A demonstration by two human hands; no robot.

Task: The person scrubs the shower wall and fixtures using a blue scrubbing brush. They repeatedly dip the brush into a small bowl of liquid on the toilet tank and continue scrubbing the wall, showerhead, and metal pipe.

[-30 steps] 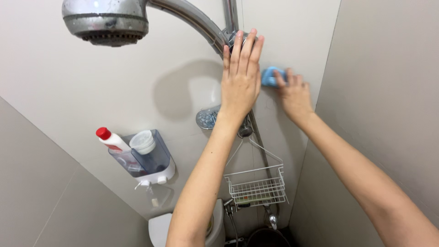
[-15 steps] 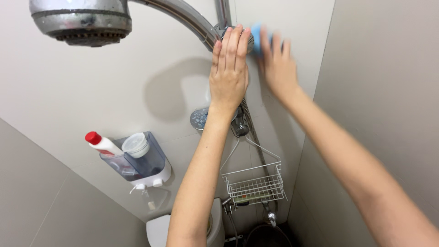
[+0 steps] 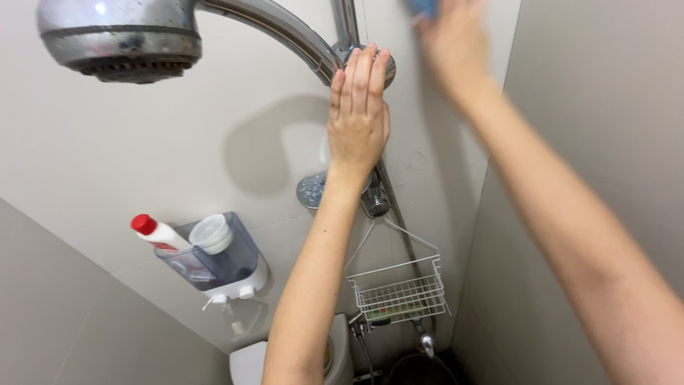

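Observation:
My left hand (image 3: 358, 114) lies flat, fingers together and pointing up, against the wall by the chrome shower rail (image 3: 347, 21), just below the shower head's arm. My right hand (image 3: 452, 43) is raised to the top of the frame, blurred, pressing a blue sponge (image 3: 424, 6) on the white wall to the right of the rail. Only a small edge of the sponge shows. The large chrome shower head (image 3: 120, 39) hangs at the upper left.
A white wire caddy (image 3: 399, 292) hangs from the rail below my left arm. A clear wall holder (image 3: 217, 260) carries a red-capped white bottle (image 3: 160, 234) and a round container. A toilet (image 3: 249, 363) sits at the bottom; a side wall stands on the right.
My right hand has moved the blue sponge upward along the wall, from beside the rail to the top of the frame. My left hand stayed flat against the wall.

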